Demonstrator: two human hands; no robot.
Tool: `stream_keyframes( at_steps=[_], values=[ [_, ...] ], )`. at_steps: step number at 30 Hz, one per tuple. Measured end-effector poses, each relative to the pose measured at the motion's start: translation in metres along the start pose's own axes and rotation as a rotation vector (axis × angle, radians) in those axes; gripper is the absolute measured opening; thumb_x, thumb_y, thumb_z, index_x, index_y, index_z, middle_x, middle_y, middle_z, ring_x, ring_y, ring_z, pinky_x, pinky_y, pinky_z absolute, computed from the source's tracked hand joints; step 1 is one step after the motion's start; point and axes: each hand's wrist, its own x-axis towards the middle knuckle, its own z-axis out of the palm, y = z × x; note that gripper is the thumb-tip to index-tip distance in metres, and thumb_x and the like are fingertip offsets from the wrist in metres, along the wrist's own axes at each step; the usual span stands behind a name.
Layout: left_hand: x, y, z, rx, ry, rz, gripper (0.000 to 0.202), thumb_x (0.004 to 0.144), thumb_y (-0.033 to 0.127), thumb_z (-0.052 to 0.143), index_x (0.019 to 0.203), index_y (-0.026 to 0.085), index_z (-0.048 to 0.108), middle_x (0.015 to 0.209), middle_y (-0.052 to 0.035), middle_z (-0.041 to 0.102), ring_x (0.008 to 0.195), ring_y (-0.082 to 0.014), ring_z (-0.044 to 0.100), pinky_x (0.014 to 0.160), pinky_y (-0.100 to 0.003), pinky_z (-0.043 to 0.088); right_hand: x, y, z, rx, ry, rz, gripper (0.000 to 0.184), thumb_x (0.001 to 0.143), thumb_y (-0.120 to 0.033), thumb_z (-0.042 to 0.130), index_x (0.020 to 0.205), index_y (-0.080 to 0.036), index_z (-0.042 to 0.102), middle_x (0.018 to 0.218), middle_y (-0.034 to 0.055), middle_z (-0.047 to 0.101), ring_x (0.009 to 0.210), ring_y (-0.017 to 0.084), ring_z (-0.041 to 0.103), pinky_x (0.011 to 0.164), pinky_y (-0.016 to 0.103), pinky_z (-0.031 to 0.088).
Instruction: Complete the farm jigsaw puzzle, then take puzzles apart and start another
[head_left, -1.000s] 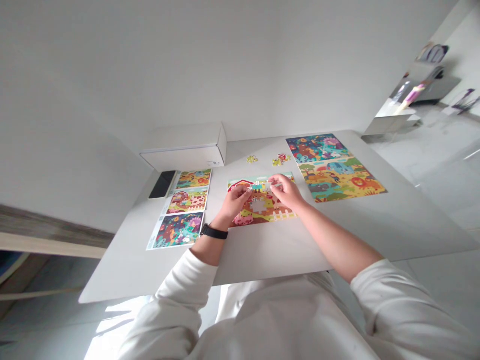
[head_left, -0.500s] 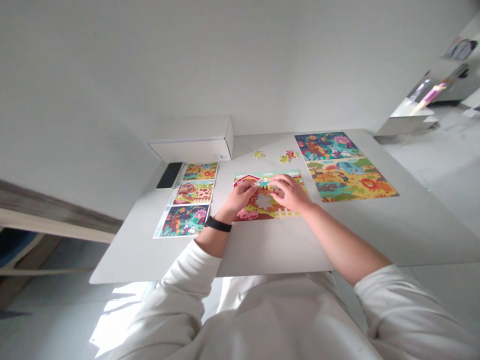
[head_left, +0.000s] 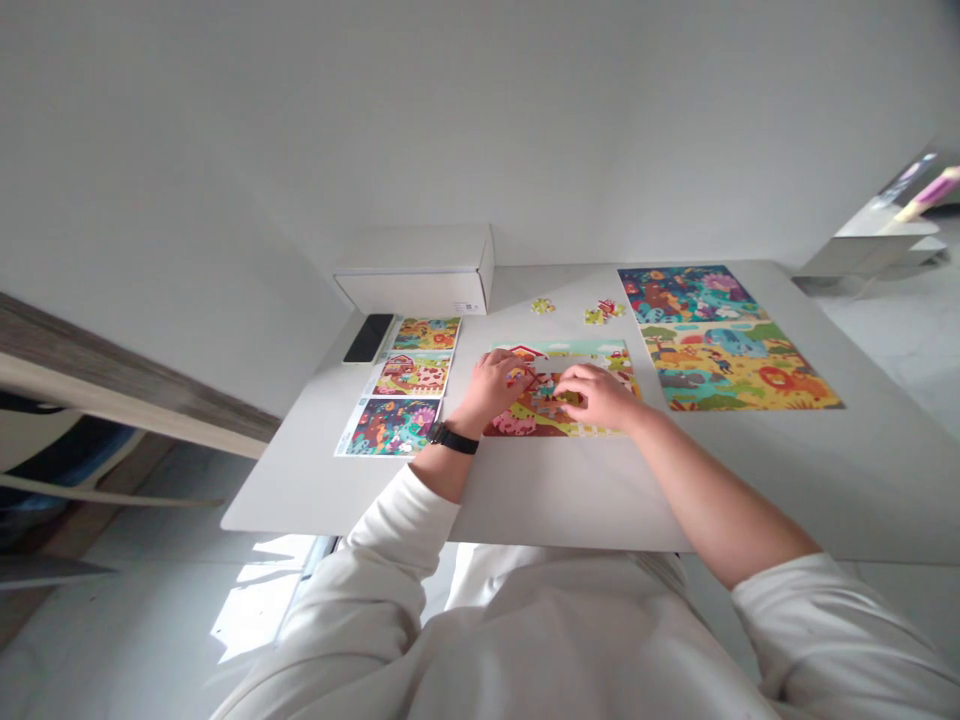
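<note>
White tabletop (head_left: 570, 500) runs across the view. At the far left lie a black phone (head_left: 368, 338) and a white box (head_left: 415, 283), with three picture sheets (head_left: 409, 385) in a column just beside them. The left hand (head_left: 491, 388), a black watch (head_left: 453, 437) on its wrist, curls over the half-built jigsaw puzzle (head_left: 510, 422) at the table's middle. The right hand (head_left: 596, 395) bends down onto the same puzzle, close beside it. Whether either hand pinches a piece cannot be told. Loose pieces (head_left: 604, 311) sit beyond the puzzle, and a finished puzzle (head_left: 720, 340) lies to the right.
</note>
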Motion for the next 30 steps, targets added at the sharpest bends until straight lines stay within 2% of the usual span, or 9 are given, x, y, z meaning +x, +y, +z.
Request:
stream_keyframes(
  at_steps=[7, 12, 18, 30],
  values=[
    [-0.002, -0.003, 0.004, -0.026, -0.109, 0.096, 0.031, 0.093, 0.027, 0.074, 0.124, 0.023, 0.077, 0.138, -0.0126, 0.073, 0.135, -0.0313, 0.063, 0.121, -0.050, 0.049, -0.001, 0.001, 0.001, 0.001, -0.027, 0.008, 0.021, 0.086, -0.022, 0.080, 0.105, -0.028, 0.085, 0.111, 0.0077, 0.077, 0.102, 0.027, 0.072, 0.096, 0.041, 0.056],
    [-0.004, -0.006, 0.007, -0.001, -0.148, 0.094, 0.044, 0.092, 0.035, 0.077, 0.134, 0.024, 0.072, 0.139, -0.0148, 0.071, 0.137, -0.0349, 0.062, 0.123, -0.054, 0.047, 0.000, 0.002, 0.003, -0.002, -0.055, 0.006, 0.020, 0.087, -0.024, 0.081, 0.106, -0.029, 0.085, 0.111, 0.0073, 0.077, 0.104, 0.027, 0.072, 0.097, 0.042, 0.056],
    [-0.005, -0.012, 0.009, -0.004, -0.165, 0.095, 0.057, 0.086, 0.035, 0.083, 0.141, 0.026, 0.069, 0.146, -0.0151, 0.067, 0.141, -0.0366, 0.060, 0.124, -0.055, 0.045, 0.000, 0.003, 0.005, -0.029, -0.084, 0.005, 0.020, 0.088, -0.026, 0.082, 0.107, -0.029, 0.085, 0.113, 0.0074, 0.077, 0.108, 0.028, 0.071, 0.101, 0.044, 0.054],
    [-0.003, -0.014, 0.013, 0.013, -0.185, 0.080, 0.062, 0.084, 0.036, 0.086, 0.142, 0.025, 0.069, 0.150, -0.0163, 0.065, 0.142, -0.0382, 0.059, 0.124, -0.057, 0.045, 0.000, 0.003, 0.007, -0.048, -0.079, 0.027, 0.019, 0.088, -0.024, 0.083, 0.106, -0.029, 0.087, 0.110, 0.0079, 0.075, 0.106, 0.028, 0.070, 0.100, 0.045, 0.054]
  ],
)
